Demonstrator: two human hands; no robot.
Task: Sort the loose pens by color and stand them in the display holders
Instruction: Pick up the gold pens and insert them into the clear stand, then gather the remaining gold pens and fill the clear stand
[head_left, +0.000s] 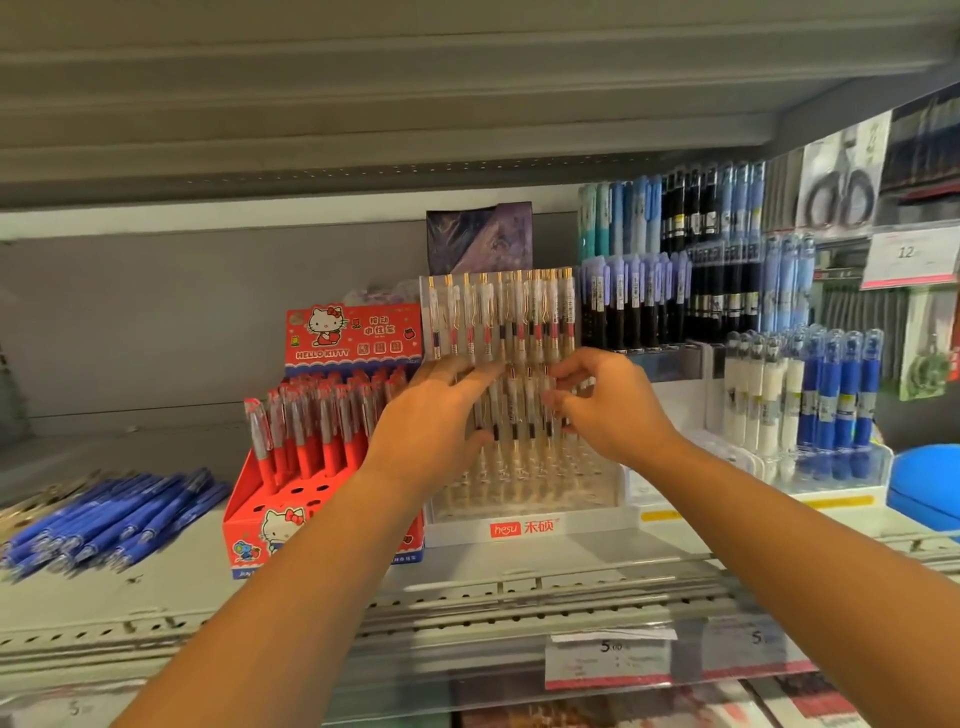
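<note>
Head view: at the middle of the shelf (197, 566), the left hand (436, 410) presses nearly straight fingers against the clear pens (511, 405) in the clear holder (524, 499). The right hand (608, 405) pinches them. Best to seat each pen upright. The loose blue pens (114, 519) lie at the shelf's left end.

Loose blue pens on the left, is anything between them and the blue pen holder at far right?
Yes. Along the shelf sit the red Hello Kitty box, then the clear pen holder, with the left hand and right hand at its pens.
</note>
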